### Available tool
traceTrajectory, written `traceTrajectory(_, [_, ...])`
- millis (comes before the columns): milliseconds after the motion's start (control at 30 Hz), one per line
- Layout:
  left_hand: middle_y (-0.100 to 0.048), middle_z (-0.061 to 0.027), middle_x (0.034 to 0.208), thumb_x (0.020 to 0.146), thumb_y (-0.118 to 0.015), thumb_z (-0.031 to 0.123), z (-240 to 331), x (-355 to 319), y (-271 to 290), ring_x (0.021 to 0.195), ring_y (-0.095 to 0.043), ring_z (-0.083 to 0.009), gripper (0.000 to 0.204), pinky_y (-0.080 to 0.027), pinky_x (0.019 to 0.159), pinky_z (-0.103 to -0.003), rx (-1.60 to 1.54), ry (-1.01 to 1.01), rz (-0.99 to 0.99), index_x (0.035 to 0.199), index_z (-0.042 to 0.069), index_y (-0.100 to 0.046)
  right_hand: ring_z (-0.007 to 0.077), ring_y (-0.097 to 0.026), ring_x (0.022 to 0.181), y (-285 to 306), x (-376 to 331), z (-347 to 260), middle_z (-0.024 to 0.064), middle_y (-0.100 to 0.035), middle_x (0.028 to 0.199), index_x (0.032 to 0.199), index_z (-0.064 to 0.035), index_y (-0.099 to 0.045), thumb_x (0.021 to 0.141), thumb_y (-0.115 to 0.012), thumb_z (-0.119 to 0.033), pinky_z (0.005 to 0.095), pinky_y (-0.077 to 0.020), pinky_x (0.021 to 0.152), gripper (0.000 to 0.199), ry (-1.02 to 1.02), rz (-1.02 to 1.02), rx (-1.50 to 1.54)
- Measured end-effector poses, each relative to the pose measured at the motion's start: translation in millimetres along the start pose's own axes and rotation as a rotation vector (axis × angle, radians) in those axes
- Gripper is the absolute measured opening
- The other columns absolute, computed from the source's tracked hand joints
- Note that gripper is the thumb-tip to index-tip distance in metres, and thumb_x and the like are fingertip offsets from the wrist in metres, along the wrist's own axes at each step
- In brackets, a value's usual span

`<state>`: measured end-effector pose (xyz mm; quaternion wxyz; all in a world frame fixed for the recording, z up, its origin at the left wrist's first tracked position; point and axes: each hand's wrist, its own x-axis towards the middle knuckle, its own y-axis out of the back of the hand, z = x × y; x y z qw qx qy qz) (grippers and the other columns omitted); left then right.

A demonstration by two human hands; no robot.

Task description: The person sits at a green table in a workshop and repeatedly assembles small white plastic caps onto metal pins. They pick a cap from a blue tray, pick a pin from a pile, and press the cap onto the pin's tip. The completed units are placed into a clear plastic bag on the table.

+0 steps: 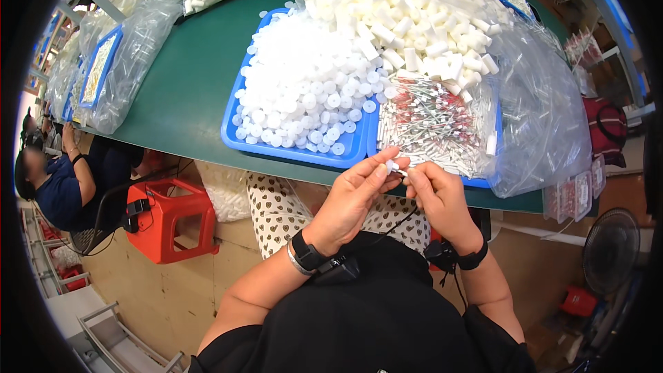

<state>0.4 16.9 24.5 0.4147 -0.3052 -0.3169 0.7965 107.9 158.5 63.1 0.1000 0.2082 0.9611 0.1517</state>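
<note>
Just past the table's near edge, my left hand (359, 193) pinches a small white plastic piece (392, 166) between thumb and fingertips. Close by on its right, my right hand (442, 200) has thumb and finger pressed together by a thin whitish end that meets this piece; what sits inside that pinch is mostly hidden. Beyond my left hand, a blue tray (276, 150) is heaped with translucent white discs (311, 90). Thin rods (435, 117) with white and red parts fill a second blue tray beyond my right hand.
Cream-white cylinders (414, 34) spill from a clear bag behind the trays on the green table (181, 83). A crumpled clear plastic bag (535, 110) lies to the right. Left are a red stool (173, 221) and a seated person (62, 179); a fan (611, 249) stands at right.
</note>
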Motion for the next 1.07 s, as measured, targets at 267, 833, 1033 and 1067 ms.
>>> traceTrajectory(267, [-0.061,-0.0152,0.127,0.104,-0.048,0.022,11.4,-0.9,4.4,0.112,-0.060,-0.0193,0.041,-0.047,0.100,-0.033,0.114,-0.147,0.136,0.138,-0.002,-0.046,0.0121,-0.058,0.055,1.0,33.3,-30.8,0.0069,-0.062,0.066,0.102,-0.0003,-0.069,0.101,-0.054,-0.025,0.0285,-0.0449,0.051,0.029,-0.021,-0.079,-0.080])
traceTrajectory(833, [-0.067,-0.0102,0.111,0.105,-0.048,0.028,0.6,0.5,26.3,0.094,-0.065,-0.0129,0.040,-0.052,0.085,-0.026,-0.076,0.009,0.112,0.133,-0.001,-0.049,0.0362,-0.066,0.083,41.3,180.5,5.9,0.0155,-0.066,0.086,0.086,-0.0066,-0.070,0.081,-0.060,-0.016,0.0480,-0.0503,0.073,0.015,0.372,0.017,-1.266])
traceTrajectory(1033, [-0.066,-0.0089,0.116,0.104,-0.048,0.032,2.3,1.3,24.1,0.098,-0.064,-0.0126,0.044,-0.051,0.087,-0.026,-0.065,-0.023,0.074,0.137,0.003,-0.048,0.0296,-0.068,0.073,37.7,163.6,-16.2,0.0177,-0.067,0.081,0.095,-0.0044,-0.064,0.083,-0.066,-0.017,0.0449,-0.0502,0.067,0.017,0.387,0.146,-0.854])
traceTrajectory(1067, [-0.065,-0.0090,0.116,0.105,-0.047,0.033,2.2,0.4,25.3,0.100,-0.063,-0.0128,0.044,-0.051,0.088,-0.026,-0.065,-0.028,0.064,0.137,0.004,-0.048,0.0245,-0.068,0.068,38.3,162.6,-20.4,0.0161,-0.068,0.078,0.101,-0.0063,-0.064,0.089,-0.064,-0.020,0.0448,-0.0510,0.063,0.018,0.255,0.122,-0.703])
